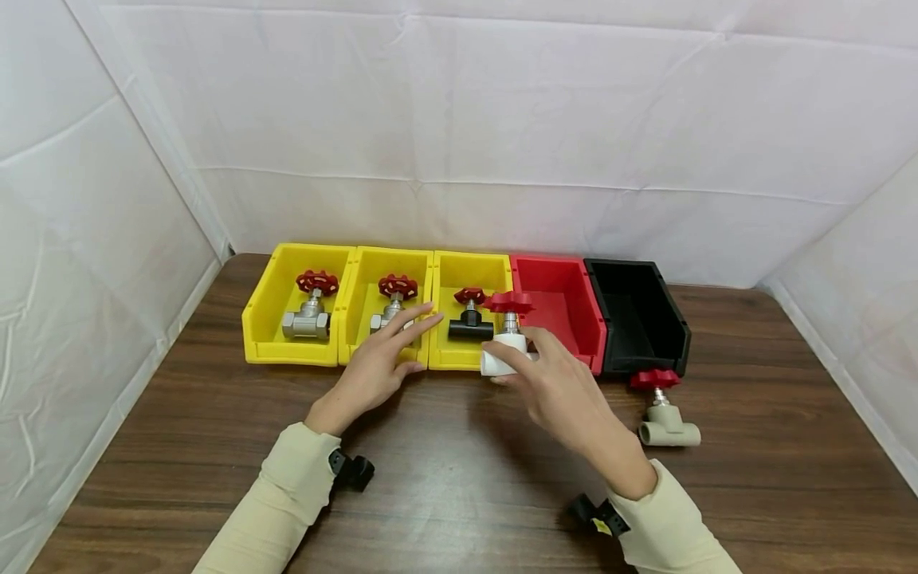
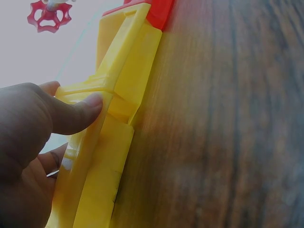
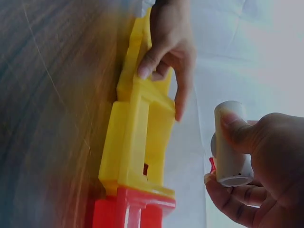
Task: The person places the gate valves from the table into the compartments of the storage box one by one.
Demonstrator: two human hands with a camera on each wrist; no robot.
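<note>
My right hand (image 1: pixel 555 383) holds a white plastic valve (image 1: pixel 495 364) by its body, lifted over the front of the third yellow bin (image 1: pixel 448 357), its red handwheel (image 1: pixel 508 302) upward. In the right wrist view, thumb and fingers wrap the white tube (image 3: pixel 232 159). My left hand (image 1: pixel 373 363) lies over the second yellow bin (image 1: pixel 351 360), fingers stretched out and thumb at the front rim. Under those fingers a metal valve (image 1: pixel 397 301) is partly covered. A black valve (image 1: pixel 471 327) with a dark red wheel lies in the third bin.
The first yellow bin (image 1: pixel 258 352) holds another metal valve (image 1: pixel 308 321). A red bin (image 1: pixel 562 315) and a black bin (image 1: pixel 634 311) continue the row rightward. In front of the black bin, a beige valve (image 1: pixel 670 428) with a red wheel rests on the wooden table (image 1: pixel 445 494). White cloth walls (image 1: pixel 502 119) surround it.
</note>
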